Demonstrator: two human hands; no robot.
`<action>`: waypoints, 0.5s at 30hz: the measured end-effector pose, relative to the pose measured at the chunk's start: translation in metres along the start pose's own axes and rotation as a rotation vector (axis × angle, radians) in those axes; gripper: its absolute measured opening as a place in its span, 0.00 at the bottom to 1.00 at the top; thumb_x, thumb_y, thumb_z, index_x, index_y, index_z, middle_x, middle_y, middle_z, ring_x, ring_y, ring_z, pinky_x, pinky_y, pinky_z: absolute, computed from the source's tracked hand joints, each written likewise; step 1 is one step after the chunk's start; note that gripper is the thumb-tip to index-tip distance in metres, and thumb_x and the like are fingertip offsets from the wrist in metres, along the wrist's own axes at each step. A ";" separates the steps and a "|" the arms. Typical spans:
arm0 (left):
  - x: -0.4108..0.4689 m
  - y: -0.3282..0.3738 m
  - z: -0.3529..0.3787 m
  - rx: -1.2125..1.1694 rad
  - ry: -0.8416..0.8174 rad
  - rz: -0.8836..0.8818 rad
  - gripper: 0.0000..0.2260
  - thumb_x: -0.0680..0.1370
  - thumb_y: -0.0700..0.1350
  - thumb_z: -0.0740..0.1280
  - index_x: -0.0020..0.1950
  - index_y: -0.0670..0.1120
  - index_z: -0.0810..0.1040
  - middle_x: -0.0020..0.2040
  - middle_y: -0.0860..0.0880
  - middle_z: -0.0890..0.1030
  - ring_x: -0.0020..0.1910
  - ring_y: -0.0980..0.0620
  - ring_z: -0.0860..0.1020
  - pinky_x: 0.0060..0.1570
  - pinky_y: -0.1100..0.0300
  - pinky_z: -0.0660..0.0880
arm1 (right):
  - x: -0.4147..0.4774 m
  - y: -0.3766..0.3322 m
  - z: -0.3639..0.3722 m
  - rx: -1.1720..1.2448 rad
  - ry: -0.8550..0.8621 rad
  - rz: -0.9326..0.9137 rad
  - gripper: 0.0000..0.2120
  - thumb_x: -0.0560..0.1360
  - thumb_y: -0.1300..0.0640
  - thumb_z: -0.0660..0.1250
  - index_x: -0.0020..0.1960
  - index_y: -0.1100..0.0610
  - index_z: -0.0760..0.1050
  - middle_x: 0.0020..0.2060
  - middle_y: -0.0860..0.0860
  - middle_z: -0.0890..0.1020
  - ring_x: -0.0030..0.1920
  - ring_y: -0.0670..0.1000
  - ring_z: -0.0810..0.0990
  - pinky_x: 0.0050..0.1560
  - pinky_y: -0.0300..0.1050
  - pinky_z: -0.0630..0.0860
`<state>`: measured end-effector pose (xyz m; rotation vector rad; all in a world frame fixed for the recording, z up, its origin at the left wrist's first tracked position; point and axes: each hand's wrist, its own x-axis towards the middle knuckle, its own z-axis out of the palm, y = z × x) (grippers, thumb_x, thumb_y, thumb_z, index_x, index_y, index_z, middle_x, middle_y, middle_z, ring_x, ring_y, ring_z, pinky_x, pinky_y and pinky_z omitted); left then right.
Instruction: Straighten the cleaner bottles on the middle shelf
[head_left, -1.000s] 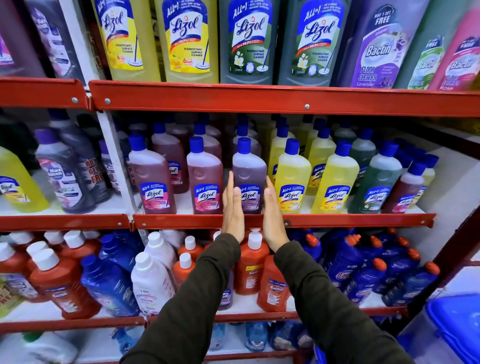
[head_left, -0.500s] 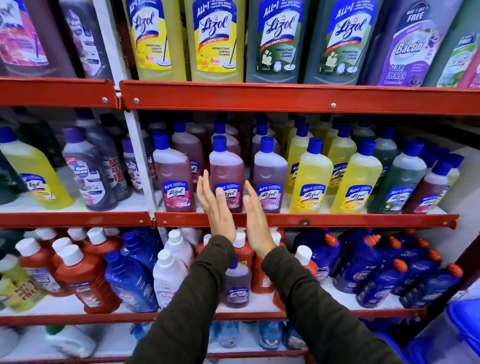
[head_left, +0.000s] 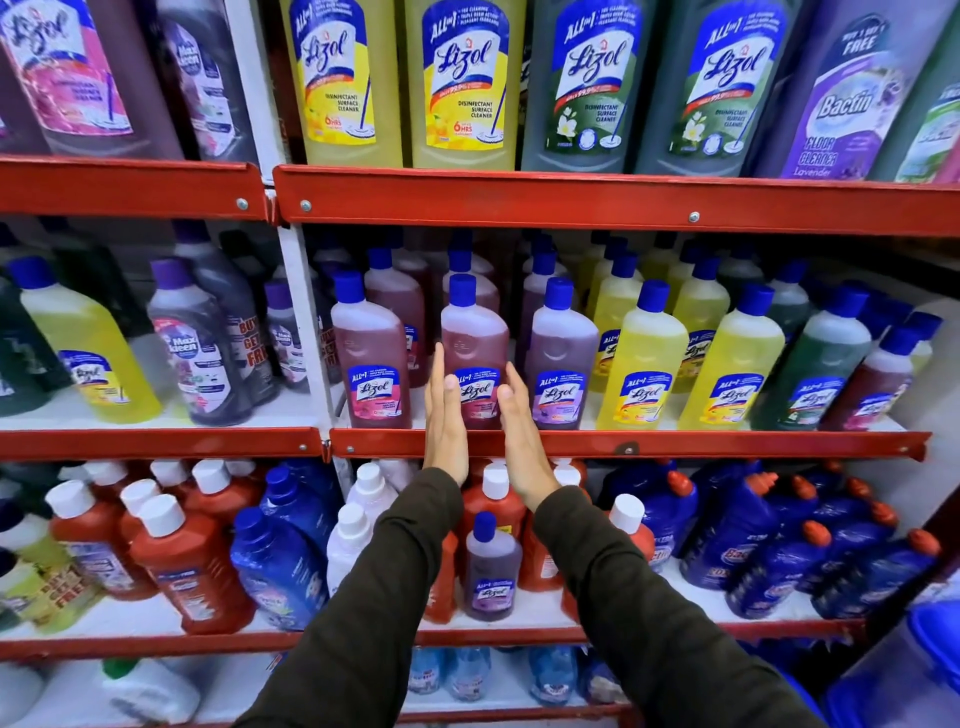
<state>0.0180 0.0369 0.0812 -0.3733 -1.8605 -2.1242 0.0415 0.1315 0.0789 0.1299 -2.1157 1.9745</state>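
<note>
On the middle shelf (head_left: 727, 447) stands a front row of blue-capped Lizol bottles: two pink ones, a purple one (head_left: 561, 358), then yellow ones (head_left: 641, 358) and green ones. My left hand (head_left: 445, 421) and my right hand (head_left: 522, 434) are held flat with straight fingers, one on each side of the second pink bottle (head_left: 474, 343). The palms face each other at its lower label. I cannot tell whether they touch it. The first pink bottle (head_left: 370, 358) is just left of my left hand.
Large Lizol and Bactin bottles fill the top shelf (head_left: 519, 200). Below are red, white and blue bottles and a small purple bottle (head_left: 491, 566). A white upright (head_left: 306, 312) splits the shelving; a yellow bottle (head_left: 88, 353) leans in the left bay. A blue bin (head_left: 914, 675) is at bottom right.
Both hands have shifted left along the front row, from around the purple bottle to either side of the second pink bottle. The camera has turned left with them.
</note>
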 end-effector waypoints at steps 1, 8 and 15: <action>0.000 0.001 0.000 0.001 -0.002 0.000 0.21 0.76 0.70 0.52 0.69 0.76 0.57 0.79 0.54 0.60 0.75 0.55 0.65 0.73 0.45 0.67 | 0.001 0.001 0.000 -0.001 0.004 0.003 0.37 0.80 0.33 0.55 0.85 0.48 0.54 0.83 0.47 0.63 0.81 0.46 0.64 0.81 0.48 0.63; 0.002 -0.002 -0.003 0.055 -0.030 -0.020 0.22 0.82 0.62 0.50 0.76 0.68 0.53 0.79 0.55 0.58 0.72 0.61 0.66 0.72 0.54 0.68 | -0.001 -0.001 0.002 0.014 0.000 0.028 0.42 0.75 0.29 0.58 0.84 0.45 0.55 0.82 0.48 0.64 0.81 0.50 0.65 0.81 0.57 0.65; 0.000 -0.002 0.000 0.092 0.022 -0.029 0.24 0.81 0.62 0.52 0.77 0.64 0.52 0.79 0.52 0.58 0.74 0.56 0.65 0.74 0.49 0.64 | -0.001 0.004 -0.010 0.007 -0.005 0.040 0.31 0.85 0.40 0.58 0.84 0.50 0.58 0.81 0.49 0.67 0.78 0.47 0.67 0.81 0.50 0.65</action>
